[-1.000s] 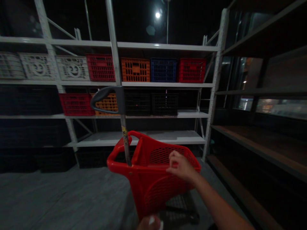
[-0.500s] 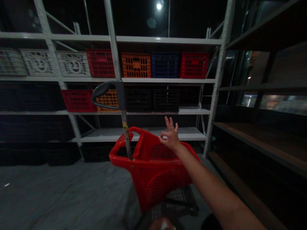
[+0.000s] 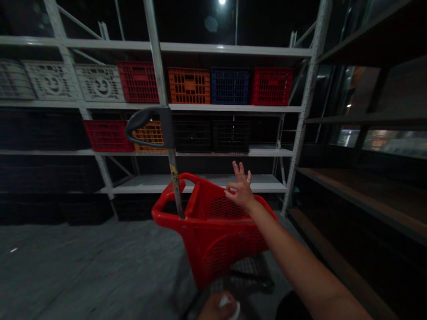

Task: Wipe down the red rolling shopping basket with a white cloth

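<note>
My right hand (image 3: 240, 192) is raised over the red shopping cart (image 3: 213, 238), its thumb and index finger pinched into a ring and the other fingers stretched up. Nothing shows in that pinch. Low at the bottom edge, my left hand (image 3: 213, 306) is closed around a small white object (image 3: 236, 310), partly cut off by the frame, whose kind I cannot make out. From the cart's handle end rises a metal pole (image 3: 156, 53) with a grey loop handle (image 3: 168, 126) on it.
Behind the cart stands a white metal shelf rack (image 3: 200, 107). It carries white crates (image 3: 100, 84), red crates (image 3: 271, 86), an orange crate (image 3: 189, 85), a blue crate (image 3: 229, 85) and black crates (image 3: 231, 135). Dark shelving (image 3: 353, 195) lines the right side above the grey floor (image 3: 66, 266).
My right hand has shifted slightly to the right, still pinched. More of my left hand and the white object shows at the bottom. The shelves sit a little higher in view.
</note>
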`<act>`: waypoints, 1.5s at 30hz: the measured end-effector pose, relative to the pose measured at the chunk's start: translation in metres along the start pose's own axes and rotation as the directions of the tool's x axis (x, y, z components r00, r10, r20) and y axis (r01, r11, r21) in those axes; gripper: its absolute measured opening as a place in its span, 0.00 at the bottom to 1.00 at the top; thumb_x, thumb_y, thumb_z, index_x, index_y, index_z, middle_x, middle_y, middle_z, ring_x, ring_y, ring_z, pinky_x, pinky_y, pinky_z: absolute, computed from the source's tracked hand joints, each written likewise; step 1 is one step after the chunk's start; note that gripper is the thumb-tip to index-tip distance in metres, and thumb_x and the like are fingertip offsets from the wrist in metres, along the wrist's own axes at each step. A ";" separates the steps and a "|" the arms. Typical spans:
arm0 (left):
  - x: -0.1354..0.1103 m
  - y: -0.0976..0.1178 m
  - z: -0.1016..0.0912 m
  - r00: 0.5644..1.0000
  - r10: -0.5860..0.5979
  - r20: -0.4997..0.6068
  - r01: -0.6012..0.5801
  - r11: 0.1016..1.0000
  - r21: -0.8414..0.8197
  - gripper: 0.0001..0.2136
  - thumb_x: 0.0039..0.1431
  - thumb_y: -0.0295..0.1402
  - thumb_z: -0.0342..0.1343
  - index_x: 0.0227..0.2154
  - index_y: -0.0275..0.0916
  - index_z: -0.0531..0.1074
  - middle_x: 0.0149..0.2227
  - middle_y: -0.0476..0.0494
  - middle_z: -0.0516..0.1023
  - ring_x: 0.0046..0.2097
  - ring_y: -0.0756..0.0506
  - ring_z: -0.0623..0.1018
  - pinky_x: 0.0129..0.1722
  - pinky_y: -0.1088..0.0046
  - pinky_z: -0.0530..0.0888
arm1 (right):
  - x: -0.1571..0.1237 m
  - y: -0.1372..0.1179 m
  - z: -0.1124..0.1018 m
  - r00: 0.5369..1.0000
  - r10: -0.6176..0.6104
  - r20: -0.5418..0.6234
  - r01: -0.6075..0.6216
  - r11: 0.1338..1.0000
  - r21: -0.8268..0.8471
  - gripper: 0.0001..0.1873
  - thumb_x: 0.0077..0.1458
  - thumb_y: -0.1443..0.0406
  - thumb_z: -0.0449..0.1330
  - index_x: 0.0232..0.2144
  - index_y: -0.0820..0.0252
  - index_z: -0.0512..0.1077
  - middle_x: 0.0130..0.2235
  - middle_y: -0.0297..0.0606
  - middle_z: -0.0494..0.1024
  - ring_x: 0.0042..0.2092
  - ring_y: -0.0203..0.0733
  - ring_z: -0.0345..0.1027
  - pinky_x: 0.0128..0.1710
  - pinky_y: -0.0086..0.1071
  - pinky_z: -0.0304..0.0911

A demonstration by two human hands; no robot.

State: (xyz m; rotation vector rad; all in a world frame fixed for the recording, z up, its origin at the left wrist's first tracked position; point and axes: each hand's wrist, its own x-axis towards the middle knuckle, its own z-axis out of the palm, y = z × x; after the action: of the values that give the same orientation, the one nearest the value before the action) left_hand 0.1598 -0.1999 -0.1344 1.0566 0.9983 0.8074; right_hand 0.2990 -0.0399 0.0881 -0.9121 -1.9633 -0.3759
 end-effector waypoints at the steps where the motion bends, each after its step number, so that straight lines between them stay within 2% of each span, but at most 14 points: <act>1: -0.002 0.006 0.001 1.000 -0.009 -0.020 0.008 0.999 -0.042 0.16 0.36 0.46 0.61 0.20 0.38 0.67 0.18 0.50 0.70 0.20 0.52 0.66 0.19 0.78 0.61 | -0.002 0.000 0.001 1.000 0.011 0.006 -0.011 1.000 0.012 0.07 0.44 0.65 0.57 0.18 0.61 0.69 0.63 0.27 0.31 0.62 0.51 0.21 0.52 0.58 0.20; 5: -0.016 0.046 0.000 0.989 -0.058 -0.137 0.004 0.930 -0.367 0.19 0.46 0.48 0.54 0.30 0.36 0.69 0.26 0.45 0.74 0.23 0.51 0.72 0.18 0.79 0.63 | -0.033 -0.007 0.010 0.988 0.097 0.124 -0.114 0.984 0.138 0.06 0.46 0.63 0.58 0.21 0.59 0.71 0.61 0.34 0.48 0.62 0.51 0.31 0.54 0.58 0.26; 9: -0.026 0.077 -0.016 0.981 -0.058 -0.186 -0.071 0.781 -0.620 0.18 0.51 0.44 0.51 0.40 0.37 0.66 0.30 0.45 0.75 0.29 0.48 0.75 0.27 0.73 0.70 | -0.106 -0.045 0.019 0.925 0.152 0.348 -0.303 0.847 0.437 0.08 0.52 0.63 0.54 0.32 0.57 0.72 0.44 0.40 0.72 0.50 0.42 0.61 0.51 0.41 0.52; 11: -0.029 0.080 -0.023 0.982 -0.019 -0.187 -0.110 0.750 -0.652 0.17 0.52 0.43 0.50 0.41 0.37 0.65 0.32 0.44 0.75 0.32 0.47 0.75 0.31 0.70 0.71 | -0.143 -0.072 0.019 0.892 0.175 0.416 -0.399 0.736 0.546 0.08 0.51 0.63 0.55 0.34 0.58 0.72 0.36 0.37 0.74 0.40 0.38 0.67 0.42 0.32 0.60; 15: -0.034 0.075 -0.022 0.970 0.056 -0.235 -0.199 0.738 -0.645 0.16 0.52 0.42 0.50 0.39 0.35 0.67 0.36 0.43 0.75 0.38 0.46 0.74 0.40 0.70 0.70 | -0.181 -0.115 0.018 0.836 0.323 0.442 -0.538 0.640 0.549 0.20 0.38 0.63 0.65 0.38 0.57 0.69 0.36 0.35 0.71 0.37 0.38 0.65 0.38 0.29 0.61; 19: -0.036 0.074 -0.013 0.970 0.052 -0.237 -0.176 0.821 -0.543 0.16 0.50 0.41 0.53 0.40 0.37 0.68 0.37 0.44 0.75 0.37 0.48 0.74 0.37 0.73 0.69 | -0.182 -0.117 0.027 0.802 0.446 0.397 -0.596 0.570 0.565 0.03 0.43 0.67 0.60 0.26 0.59 0.70 0.33 0.36 0.69 0.37 0.37 0.64 0.38 0.28 0.59; 22: -0.036 0.074 -0.015 0.966 0.069 -0.249 -0.151 0.932 -0.329 0.18 0.43 0.38 0.59 0.38 0.38 0.69 0.31 0.48 0.75 0.32 0.50 0.73 0.33 0.76 0.68 | -0.182 -0.102 0.036 0.773 0.512 0.374 -0.613 0.452 0.648 0.06 0.47 0.64 0.56 0.22 0.61 0.68 0.33 0.37 0.69 0.37 0.37 0.63 0.36 0.27 0.58; 24: -0.034 0.072 -0.020 0.950 0.070 -0.304 -0.117 0.983 -0.141 0.17 0.38 0.38 0.62 0.33 0.36 0.71 0.24 0.51 0.73 0.26 0.52 0.71 0.27 0.78 0.66 | -0.185 -0.094 0.041 0.713 0.567 0.412 -0.650 0.315 0.692 0.08 0.48 0.62 0.55 0.23 0.61 0.67 0.30 0.35 0.69 0.33 0.36 0.62 0.33 0.26 0.58; 27: -0.032 0.067 -0.028 0.924 0.101 -0.368 -0.071 0.993 0.094 0.17 0.35 0.42 0.62 0.26 0.35 0.71 0.18 0.54 0.69 0.20 0.54 0.66 0.21 0.80 0.61 | -0.193 -0.091 0.047 0.575 0.641 0.509 -0.692 0.049 0.721 0.08 0.47 0.60 0.55 0.25 0.60 0.65 0.23 0.30 0.66 0.25 0.33 0.59 0.25 0.25 0.54; 30: -0.036 0.064 -0.031 0.956 0.056 -0.288 -0.003 0.984 0.180 0.18 0.37 0.47 0.59 0.20 0.35 0.68 0.12 0.56 0.63 0.15 0.57 0.59 0.16 0.80 0.54 | -0.198 -0.091 0.049 0.481 0.718 0.503 -0.652 -0.090 0.752 0.08 0.46 0.60 0.55 0.26 0.59 0.63 0.21 0.28 0.65 0.23 0.33 0.58 0.23 0.25 0.54; 33: -0.046 0.062 -0.032 0.992 -0.051 -0.113 0.064 0.992 0.111 0.22 0.45 0.53 0.50 0.14 0.36 0.64 0.08 0.57 0.57 0.11 0.58 0.53 0.12 0.79 0.49 | -0.197 -0.086 0.046 0.440 0.804 0.400 -0.634 -0.037 0.773 0.09 0.47 0.59 0.54 0.27 0.59 0.62 0.22 0.29 0.65 0.23 0.33 0.58 0.24 0.25 0.54; 37: -0.056 0.059 -0.042 0.990 -0.124 0.071 0.133 0.981 -0.144 0.25 0.49 0.54 0.44 0.10 0.39 0.56 0.07 0.55 0.55 0.09 0.56 0.53 0.11 0.78 0.51 | -0.190 -0.075 0.031 0.485 0.830 0.274 -0.673 0.155 0.723 0.12 0.46 0.57 0.56 0.25 0.60 0.64 0.22 0.29 0.64 0.24 0.32 0.56 0.24 0.24 0.52; 42: -0.047 0.042 -0.062 0.980 -0.181 -0.087 0.161 0.967 -0.195 0.25 0.48 0.52 0.47 0.09 0.37 0.59 0.07 0.52 0.58 0.11 0.54 0.59 0.12 0.79 0.53 | -0.181 -0.075 0.012 0.511 0.812 0.281 -0.657 0.158 0.737 0.14 0.46 0.55 0.57 0.25 0.61 0.63 0.20 0.27 0.61 0.22 0.31 0.53 0.21 0.23 0.49; 45: -0.038 0.035 -0.070 0.939 -0.283 -0.195 0.252 0.953 -0.169 0.22 0.44 0.52 0.50 0.17 0.35 0.68 0.17 0.45 0.72 0.16 0.52 0.67 0.17 0.77 0.59 | -0.180 -0.080 0.010 0.544 0.768 0.339 -0.620 0.095 0.779 0.14 0.46 0.56 0.58 0.25 0.60 0.63 0.20 0.27 0.61 0.21 0.30 0.53 0.20 0.23 0.49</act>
State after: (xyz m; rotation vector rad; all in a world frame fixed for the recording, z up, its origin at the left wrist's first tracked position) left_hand 0.0783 -0.2016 -0.1024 0.6998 1.2218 0.7661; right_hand 0.2907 -0.1694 -0.0603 -0.9498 -1.0226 1.0365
